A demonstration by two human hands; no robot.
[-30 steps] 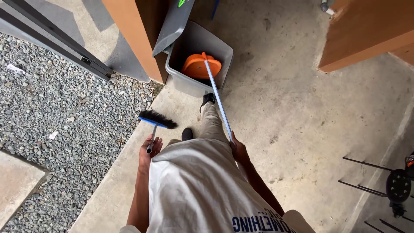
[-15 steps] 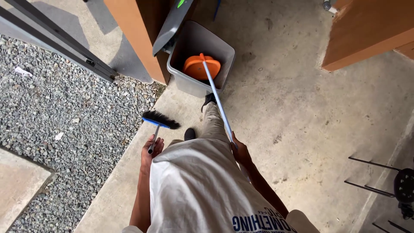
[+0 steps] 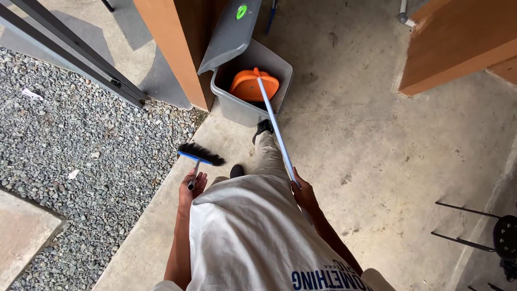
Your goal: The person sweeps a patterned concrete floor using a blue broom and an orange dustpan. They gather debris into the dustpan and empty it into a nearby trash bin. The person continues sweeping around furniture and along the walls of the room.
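- The left hand (image 3: 192,186) was closed around the thin handle of a small broom (image 3: 200,154), fingers wrapped together on the shaft. Its black bristles and blue head stood at about twelve o'clock from the hand, just above the edge of the concrete floor (image 3: 377,161).
- The right hand (image 3: 302,193) gripped the lower end of a long pale-blue handle (image 3: 276,129). The fingers seemed clamped on it, though the shirt (image 3: 247,237) hid part of the hand, so I could not tell how tightly.
- That handle ran from the right hand toward eleven o'clock and ended at an orange dustpan (image 3: 252,86), which sat inside a grey bin (image 3: 242,108).
- The bin's grey lid (image 3: 229,35) was tipped open at about eleven o'clock from the dustpan, leaning against an orange-brown wooden post (image 3: 172,48).
- A trouser leg and a dark shoe (image 3: 262,127) reached toward the bin, the shoe just beside its near wall. A second shoe toe showed between the broom and the handle.
- Grey gravel (image 3: 81,140) lay at nine o'clock from the left hand, beside the concrete.
- Dark metal rails (image 3: 70,51) crossed the gravel at ten o'clock.
- Another orange-brown panel (image 3: 458,43) stood at one o'clock, and black metal legs (image 3: 463,226) at three o'clock.
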